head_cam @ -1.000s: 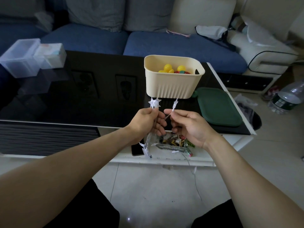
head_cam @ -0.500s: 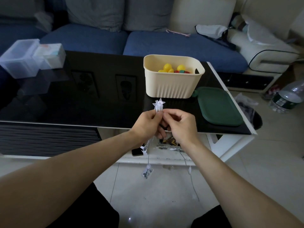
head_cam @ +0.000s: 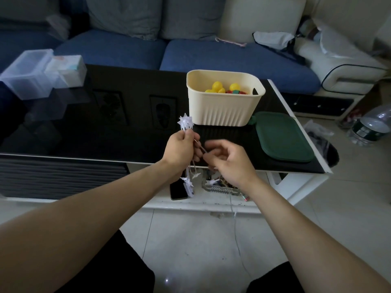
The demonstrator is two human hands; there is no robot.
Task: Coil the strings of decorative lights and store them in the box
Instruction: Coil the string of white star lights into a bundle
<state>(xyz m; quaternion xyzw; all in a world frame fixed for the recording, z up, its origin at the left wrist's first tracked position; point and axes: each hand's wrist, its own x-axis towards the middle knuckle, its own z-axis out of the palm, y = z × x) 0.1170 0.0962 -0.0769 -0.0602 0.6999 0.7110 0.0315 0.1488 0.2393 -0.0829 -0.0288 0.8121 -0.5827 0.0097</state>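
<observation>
The left hand (head_cam: 181,150) is curled round a gathered bundle of the string of star lights (head_cam: 186,123), with a cluster of white stars sticking up above the fist and more stars and loops hanging below it, in front of the near edge of the tabletop (head_cam: 84,132). Just to its right, the right hand (head_cam: 226,162) has its fingers bent and pinches the thin wire (head_cam: 200,147) that runs taut between the two hands; a loose length of the same wire trails down from under this hand toward the tiled floor (head_cam: 190,240). The cream ribbed box (head_cam: 224,106) stands on the black glossy tabletop beyond the hands, open, with yellow balls (head_cam: 218,86) and something red and green inside. Its dark green lid (head_cam: 282,137) lies flat on the tabletop just right of the box. On the lower shelf below the hands lie a dark phone (head_cam: 178,190) and a glass tray (head_cam: 220,188) of small items. At the far left of the tabletop sit two clear plastic containers (head_cam: 27,74). A blue sofa (head_cam: 211,53) runs along the far side.
</observation>
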